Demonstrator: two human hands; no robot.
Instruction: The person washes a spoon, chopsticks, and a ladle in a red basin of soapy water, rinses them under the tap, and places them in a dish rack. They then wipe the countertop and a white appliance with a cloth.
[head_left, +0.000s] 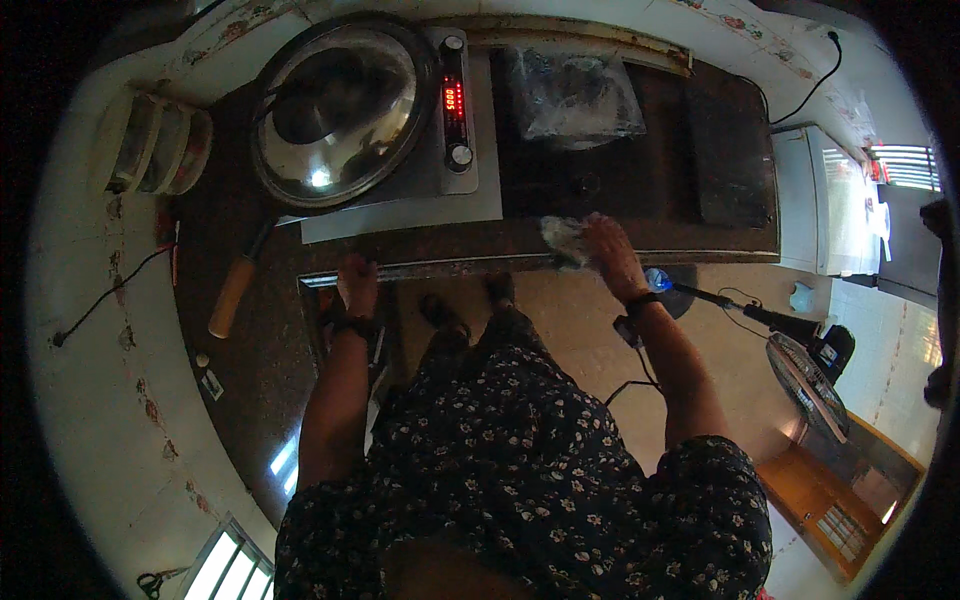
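Observation:
My right hand (611, 251) is at the front edge of the dark countertop (420, 244), on a crumpled, whitish wad (562, 236); cloth or thin plastic, I cannot tell which. Its fingers curl over the wad's right side. My left hand (357, 283) rests at the same edge, left of centre, fingers curled; whether it grips anything is hidden. Beyond it, a wok with a shiny domed lid (367, 135) sits on an induction cooker (456, 169) with lit red digits. A folded clear plastic bag (577, 97) lies behind my right hand.
The wok's wooden handle (232, 296) juts toward me on the left. A wall rack (161, 142) hangs at the left, and a black cord (112, 296) runs down that wall. On the right are a pedestal fan (806, 382) and a white cabinet (802, 199). Scissors (154, 583) hang at lower left.

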